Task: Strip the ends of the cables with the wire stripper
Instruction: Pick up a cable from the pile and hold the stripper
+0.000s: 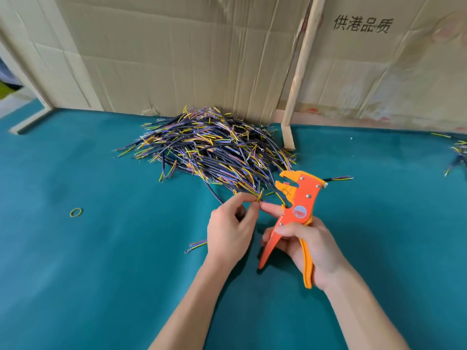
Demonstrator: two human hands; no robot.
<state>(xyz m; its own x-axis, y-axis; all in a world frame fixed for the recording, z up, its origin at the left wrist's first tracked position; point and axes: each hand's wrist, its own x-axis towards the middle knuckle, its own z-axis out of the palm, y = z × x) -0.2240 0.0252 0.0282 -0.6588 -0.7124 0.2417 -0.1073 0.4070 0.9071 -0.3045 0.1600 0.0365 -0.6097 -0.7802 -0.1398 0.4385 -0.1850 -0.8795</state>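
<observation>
A big heap of short black cables (207,145) with yellow, blue and purple wire ends lies on the green table (101,261) against the cardboard wall. My left hand (230,226) pinches the coloured wire ends of one cable (259,195) at the heap's near edge; the cable's black sheath runs back through my fingers. My right hand (308,248) grips the handles of the orange and yellow wire stripper (295,208). Its jaws stand apart and point up and left, just right of the pinched wire ends. My right forefinger reaches out toward the left fingertips.
A yellow rubber band (76,212) lies at the left. One loose cable (195,246) lies near my left wrist, another (338,178) behind the stripper. More cables (458,152) sit at the right edge. A wooden slat (298,72) leans on the cardboard wall (177,51).
</observation>
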